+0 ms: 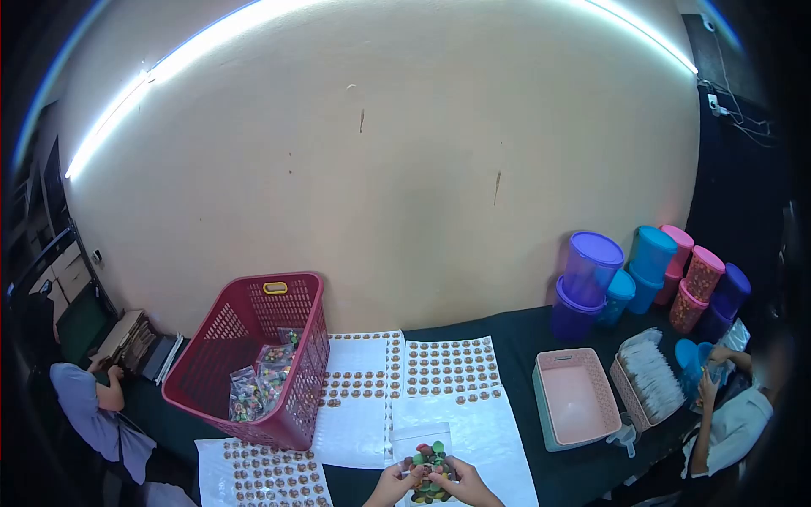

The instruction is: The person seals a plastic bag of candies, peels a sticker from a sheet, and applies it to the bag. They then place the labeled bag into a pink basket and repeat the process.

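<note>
A clear plastic bag (410, 437) of red, green and dark colourful pieces lies on white sheets at the bottom middle. My left hand (395, 487) is closed on its left side, fingers bent in over the front. From the right, my right hand (467, 485) grips the same bag, the fingertips of both hands nearly meeting. Between them is a small brownish round spot, too small to make out surely. Around the bag lie sticker sheets (452, 365) with rows of round brown labels; another sticker sheet (269, 475) is at lower left.
A maroon basket (314, 363) holding several filled bags stands left. To the right are a pink basket (545, 380), a basket of white packets (649, 376), a scoop (623, 436) and stacked lidded tubs (596, 249). One person (97, 406) works at far left, another (735, 427) at far right.
</note>
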Action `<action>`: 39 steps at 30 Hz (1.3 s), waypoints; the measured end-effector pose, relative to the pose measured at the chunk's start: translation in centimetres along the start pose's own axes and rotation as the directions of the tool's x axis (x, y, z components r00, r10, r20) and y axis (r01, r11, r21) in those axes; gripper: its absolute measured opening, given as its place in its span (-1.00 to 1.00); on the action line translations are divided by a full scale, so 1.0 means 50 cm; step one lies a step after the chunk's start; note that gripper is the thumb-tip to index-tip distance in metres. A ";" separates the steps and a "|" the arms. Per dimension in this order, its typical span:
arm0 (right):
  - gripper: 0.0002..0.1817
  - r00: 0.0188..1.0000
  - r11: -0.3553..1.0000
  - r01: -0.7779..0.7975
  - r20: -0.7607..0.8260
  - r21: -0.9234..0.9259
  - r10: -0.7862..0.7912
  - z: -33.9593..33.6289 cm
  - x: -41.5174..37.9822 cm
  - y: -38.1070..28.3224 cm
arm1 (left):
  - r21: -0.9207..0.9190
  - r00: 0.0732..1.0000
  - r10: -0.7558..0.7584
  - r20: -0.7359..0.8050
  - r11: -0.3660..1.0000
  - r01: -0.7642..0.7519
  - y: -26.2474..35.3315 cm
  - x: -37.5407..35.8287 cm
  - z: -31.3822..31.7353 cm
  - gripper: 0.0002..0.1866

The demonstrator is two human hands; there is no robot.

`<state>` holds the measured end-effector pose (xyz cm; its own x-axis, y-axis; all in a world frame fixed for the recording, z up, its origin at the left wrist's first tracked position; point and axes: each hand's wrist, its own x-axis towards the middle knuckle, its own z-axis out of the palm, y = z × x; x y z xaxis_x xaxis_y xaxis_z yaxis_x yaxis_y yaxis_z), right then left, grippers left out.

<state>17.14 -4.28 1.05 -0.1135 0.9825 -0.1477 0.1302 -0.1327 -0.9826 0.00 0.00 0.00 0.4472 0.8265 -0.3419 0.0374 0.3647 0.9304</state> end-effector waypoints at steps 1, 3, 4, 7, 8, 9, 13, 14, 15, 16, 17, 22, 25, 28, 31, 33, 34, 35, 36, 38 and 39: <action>-0.51 0.998 0.993 0.056 -0.005 0.102 -0.056 -0.002 -0.003 0.002 | 0.034 0.997 0.082 -0.013 0.996 -0.081 0.003 -0.001 0.010 -0.57; -0.55 0.993 0.973 0.115 -0.016 0.199 -0.114 0.007 -0.006 -0.004 | 0.069 0.986 0.167 -0.024 0.984 -0.165 0.010 -0.013 0.013 -0.57; -0.58 0.992 0.955 0.123 -0.007 0.271 -0.126 0.005 -0.014 -0.014 | -0.003 0.984 0.177 -0.012 0.984 -0.177 0.017 -0.020 0.022 -0.57; -0.61 0.989 0.927 0.144 -0.021 0.346 -0.146 0.013 -0.027 -0.035 | -0.056 0.983 0.184 0.000 0.981 -0.183 0.020 -0.020 0.021 -0.58; -0.61 0.989 0.924 0.149 -0.043 0.352 -0.143 0.015 -0.028 -0.037 | -0.041 0.986 0.169 0.003 0.985 -0.169 0.019 -0.020 0.020 -0.58; -0.61 0.989 0.925 0.149 -0.041 0.350 -0.144 0.017 -0.025 -0.024 | -0.043 0.985 0.171 0.001 0.984 -0.171 0.021 -0.021 0.020 -0.58; -0.61 0.981 0.881 0.189 -0.113 0.434 -0.155 0.022 -0.013 0.025 | -0.069 0.981 0.194 0.025 0.979 -0.192 0.024 -0.015 0.015 -0.60; -0.61 0.984 0.859 0.174 -0.118 0.481 -0.133 0.022 -0.013 0.027 | -0.060 0.977 0.211 0.028 0.976 -0.209 0.018 -0.014 0.013 -0.60; -0.61 0.984 0.861 0.171 -0.120 0.479 -0.129 0.024 -0.015 0.030 | -0.064 0.978 0.209 0.030 0.976 -0.206 0.010 -0.013 0.011 -0.60; -0.63 0.986 0.868 0.153 -0.134 0.472 -0.101 0.023 -0.017 0.032 | -0.092 0.978 0.201 0.049 0.976 -0.196 0.002 -0.010 0.010 -0.60; -0.64 0.986 0.876 0.138 -0.149 0.463 -0.076 0.021 -0.017 0.031 | -0.120 0.978 0.196 0.070 0.975 -0.187 -0.002 -0.005 0.011 -0.61; -0.71 0.951 0.918 0.208 -0.289 0.337 -0.110 0.022 -0.029 0.028 | -0.012 0.968 0.227 0.108 0.974 -0.228 0.015 -0.010 0.035 -0.57; -0.74 0.922 0.931 0.220 -0.375 0.290 -0.100 0.026 -0.027 0.036 | 0.015 0.957 0.237 0.164 0.970 -0.243 0.003 -0.012 0.042 -0.51; -0.76 0.893 0.934 0.244 -0.436 0.260 -0.112 0.027 -0.021 0.027 | 0.073 0.961 0.268 0.069 0.959 -0.273 -0.003 -0.006 0.047 -0.53; -0.76 0.883 0.930 0.280 -0.443 0.238 -0.152 0.025 -0.007 0.014 | 0.065 0.955 0.293 0.052 0.953 -0.296 0.017 -0.014 0.041 -0.61; -0.76 0.892 0.927 0.297 -0.412 0.229 -0.184 0.022 0.003 0.004 | 0.119 0.997 0.045 0.067 0.992 -0.052 0.015 -0.008 0.028 -0.63; -0.76 0.912 0.937 0.270 -0.371 0.222 -0.175 0.019 0.007 0.001 | 0.015 0.988 0.155 0.014 0.988 -0.156 -0.004 0.008 0.020 -0.64; -0.76 0.914 0.937 0.268 -0.368 0.222 -0.174 0.020 0.006 -0.005 | -0.083 0.965 0.258 -0.050 0.962 -0.262 -0.016 0.016 0.015 -0.65; -0.76 0.935 0.959 0.225 -0.315 0.173 -0.162 0.021 0.005 -0.012 | -0.100 0.951 0.278 -0.131 0.951 -0.292 0.001 0.014 0.012 -0.67; -0.67 0.935 0.977 0.209 -0.286 -0.026 -0.208 0.028 0.017 0.017 | -0.215 0.913 0.318 -0.256 0.902 -0.375 0.029 0.014 0.004 -0.75; -0.67 0.936 0.977 0.210 -0.284 -0.026 -0.208 0.035 0.014 -0.002 | -0.231 0.894 0.321 -0.314 0.887 -0.400 0.032 0.014 -0.002 -0.77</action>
<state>15.32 -3.84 0.82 0.1468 0.9842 0.0987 0.1294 0.0798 -0.9884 0.28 1.22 1.21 0.1315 0.9901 -0.0485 -0.3519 0.0923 0.9315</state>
